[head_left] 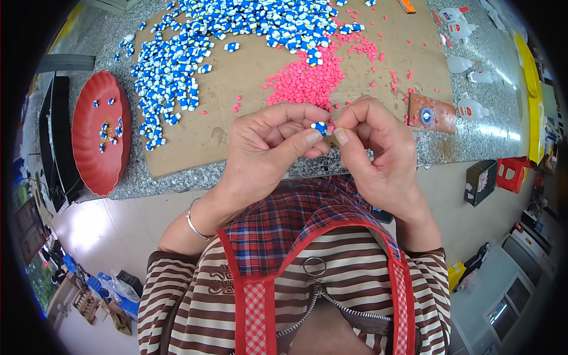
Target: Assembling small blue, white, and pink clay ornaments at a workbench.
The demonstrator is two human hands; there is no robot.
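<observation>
Here, in the head view, a small blue-and-white piece [320, 127] is pinched between the thumb and forefinger of the left hand [269, 151], held above the near edge of a speckled stone table [473, 139], approx. at frame centre. The right hand [378, 148] is closed w/ its fingertips [342, 137] touching the same piece; whether a pink bit is held there can't be told. A brown cardboard sheet [248, 77] is laid on the table. A big heap of blue-and-white pieces [177, 65] is spread over its far-left part, w/ a pile of pink beads [307, 80] just beyond the hands. A red scalloped tray [89, 160] w/ a few pieces is seen at left. White glue bottles [473, 109] lie at right.
</observation>
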